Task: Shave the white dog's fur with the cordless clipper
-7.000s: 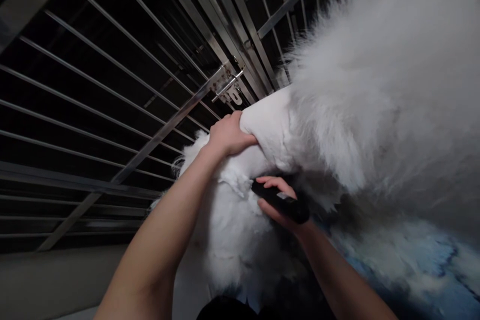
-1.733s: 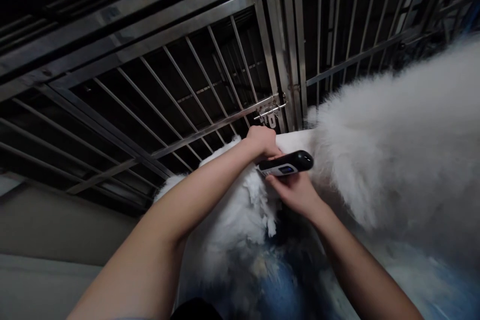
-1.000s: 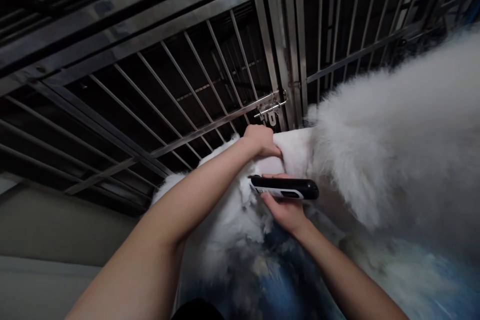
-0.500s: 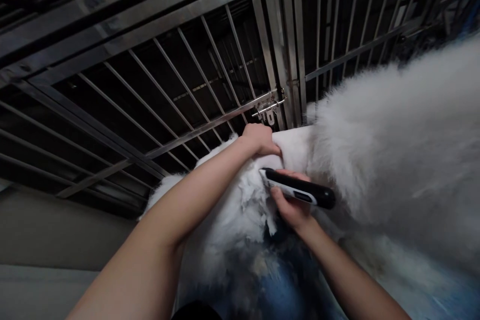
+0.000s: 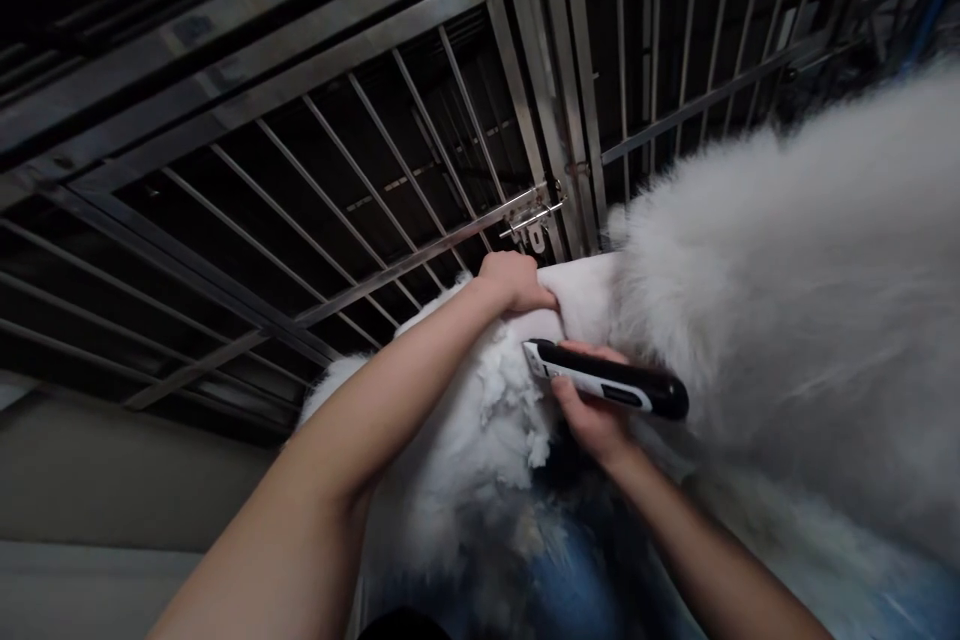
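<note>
A large white fluffy dog point(image 5: 795, 320) fills the right side, and a close-shorn band point(image 5: 589, 298) of its coat runs towards my hands. My left hand point(image 5: 514, 280) presses down on this shorn part, fingers curled over its far side and mostly hidden. In my right hand point(image 5: 596, 415) is a black and white hair clipper point(image 5: 611, 380), thumb on its near side. The clipper's blade end points left, at the edge of loose cut fur tufts point(image 5: 506, 390). Longer white fur point(image 5: 427, 490) hangs below my left forearm. The dog's head cannot be made out.
Metal cages with barred doors point(image 5: 352, 170) stand close behind the dog. A sliding bolt latch point(image 5: 532, 218) sits just beyond my left hand. Blue, fur-strewn material point(image 5: 574, 580) lies below. A pale wall base point(image 5: 90, 480) is at the left.
The clipper has shifted slightly right and down, its blade end drawn back a little from the fur. My left hand keeps its hold. The whole view has moved slightly.
</note>
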`<action>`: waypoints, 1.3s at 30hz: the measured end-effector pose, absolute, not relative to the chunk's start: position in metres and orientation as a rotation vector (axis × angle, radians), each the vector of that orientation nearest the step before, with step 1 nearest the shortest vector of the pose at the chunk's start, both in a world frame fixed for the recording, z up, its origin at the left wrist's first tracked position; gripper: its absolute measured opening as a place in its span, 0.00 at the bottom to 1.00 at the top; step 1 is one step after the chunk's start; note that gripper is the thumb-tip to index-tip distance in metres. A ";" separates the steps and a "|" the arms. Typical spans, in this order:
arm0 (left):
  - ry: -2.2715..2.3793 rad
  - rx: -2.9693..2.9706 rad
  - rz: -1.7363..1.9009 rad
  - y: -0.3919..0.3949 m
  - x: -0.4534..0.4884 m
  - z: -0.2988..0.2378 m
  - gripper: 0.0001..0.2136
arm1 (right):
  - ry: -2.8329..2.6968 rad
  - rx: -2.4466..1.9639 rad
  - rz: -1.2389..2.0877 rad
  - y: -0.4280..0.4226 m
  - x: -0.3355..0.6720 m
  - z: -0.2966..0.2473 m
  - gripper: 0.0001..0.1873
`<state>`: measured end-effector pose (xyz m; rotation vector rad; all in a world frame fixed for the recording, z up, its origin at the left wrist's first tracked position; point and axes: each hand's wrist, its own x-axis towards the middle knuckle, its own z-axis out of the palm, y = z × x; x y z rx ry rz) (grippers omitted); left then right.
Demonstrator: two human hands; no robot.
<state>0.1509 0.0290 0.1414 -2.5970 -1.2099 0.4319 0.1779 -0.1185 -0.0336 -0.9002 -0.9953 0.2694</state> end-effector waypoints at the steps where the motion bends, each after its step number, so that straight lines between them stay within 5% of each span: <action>1: -1.209 -2.598 0.430 0.030 0.151 0.141 0.37 | -1.008 -0.894 0.269 -0.119 0.177 -0.032 0.21; 5: -1.244 -2.591 0.440 0.025 0.151 0.142 0.37 | -1.143 -0.894 0.435 -0.127 0.176 -0.025 0.20; 12: -0.814 -2.738 0.282 -0.015 0.123 0.149 0.27 | -0.949 -0.849 0.163 -0.140 0.192 -0.028 0.22; 16: -0.625 -2.825 0.605 -0.015 0.101 0.146 0.50 | -1.002 -0.783 0.185 -0.140 0.191 -0.036 0.22; 18: -0.663 -2.776 0.596 -0.010 0.099 0.143 0.54 | -1.020 -0.756 0.211 -0.138 0.185 -0.038 0.23; 30: -0.917 -2.656 0.322 -0.009 0.114 0.138 0.35 | -0.898 -0.800 0.324 -0.127 0.161 -0.036 0.22; 39: -0.939 -2.606 0.317 -0.008 0.125 0.140 0.31 | -0.914 -0.815 0.303 -0.128 0.172 -0.031 0.22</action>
